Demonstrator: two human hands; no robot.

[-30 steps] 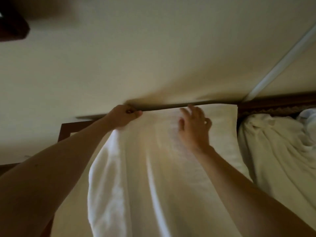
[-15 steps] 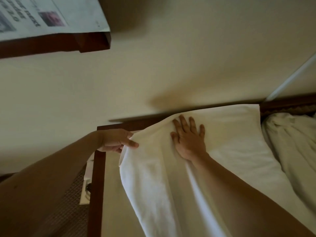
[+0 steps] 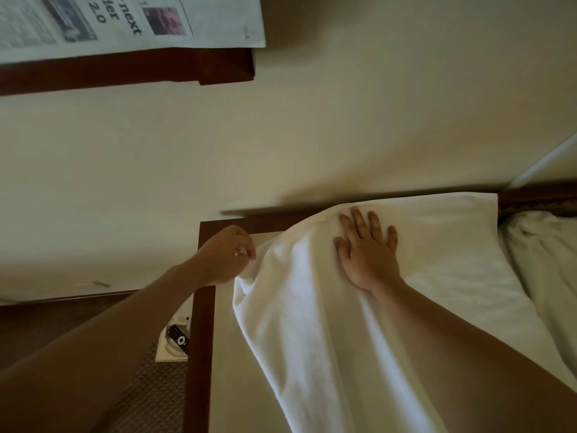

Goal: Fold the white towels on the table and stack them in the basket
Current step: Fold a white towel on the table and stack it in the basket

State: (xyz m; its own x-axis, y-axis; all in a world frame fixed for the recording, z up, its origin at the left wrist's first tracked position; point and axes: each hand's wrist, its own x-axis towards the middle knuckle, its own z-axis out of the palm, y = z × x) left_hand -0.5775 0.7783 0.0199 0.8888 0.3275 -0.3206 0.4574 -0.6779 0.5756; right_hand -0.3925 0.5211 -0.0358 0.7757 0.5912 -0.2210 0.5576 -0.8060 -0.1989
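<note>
Towel edge drawn left

Your left hand (image 3: 226,256) has slid from the far rim toward the table's (image 3: 199,307) left corner, pinching the towel (image 3: 312,323); your right hand (image 3: 368,254) now presses flatter, fingers spread.

white terry-cloth towel (image 3: 327,323): soft matt cloth with a fine nubby pile, creased under the flat right hand (image 3: 367,254) and bunched where the left hand (image 3: 226,254) pinches its edge
crumpled white cloth towel (image 3: 543,260): right of the right hand, matt, deeply wrinkled
dark brown wooden table frame (image 3: 199,323): below the left hand, smooth, faint sheen
cream table top (image 3: 228,354): smooth, matt
printed newspaper sheet (image 3: 125,20): far above the left hand, thin matt paper
black remote control (image 3: 178,337): plastic, slightly glossy
brown carpet (image 3: 150,401): rough, woven grid texture
</note>
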